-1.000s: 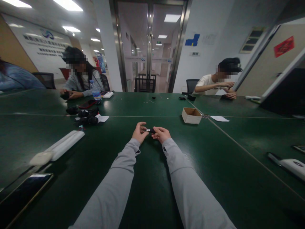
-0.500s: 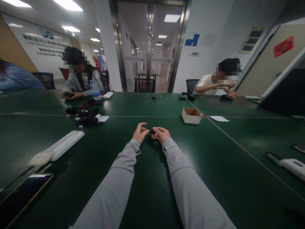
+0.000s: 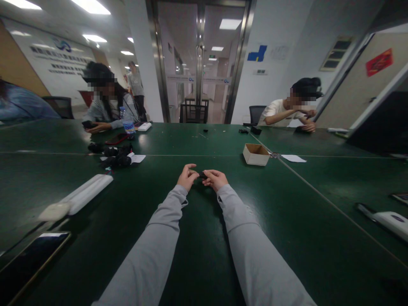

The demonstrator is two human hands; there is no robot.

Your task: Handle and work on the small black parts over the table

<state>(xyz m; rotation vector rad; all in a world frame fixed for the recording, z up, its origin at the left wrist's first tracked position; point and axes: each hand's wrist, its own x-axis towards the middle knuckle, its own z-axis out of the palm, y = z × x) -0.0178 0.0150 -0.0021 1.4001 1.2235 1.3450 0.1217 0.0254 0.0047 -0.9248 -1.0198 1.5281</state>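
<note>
A small black object point(image 3: 202, 174) is held up between my two hands over the green table point(image 3: 204, 233); its exact kind is too small to make out. My right hand point(image 3: 217, 180) is closed around its right part, thumb and fingers pinched together. On the other side, my left hand point(image 3: 186, 177) has its thumb and a finger closed at the object's left end, while its index finger sticks out above. The fingers hide much of the object.
An open cardboard box point(image 3: 256, 159) stands beyond my right hand, near white paper point(image 3: 293, 158). Leftward lie black gear point(image 3: 116, 156), a long white device point(image 3: 91, 193) and a phone point(image 3: 32, 259). A bottle point(image 3: 128, 124) stands farther back. Two people across the table handle dark objects.
The shiny bit at the left end of the black object no longer shows between my fingers. My hands barely move. Another person has appeared standing at the back left.
</note>
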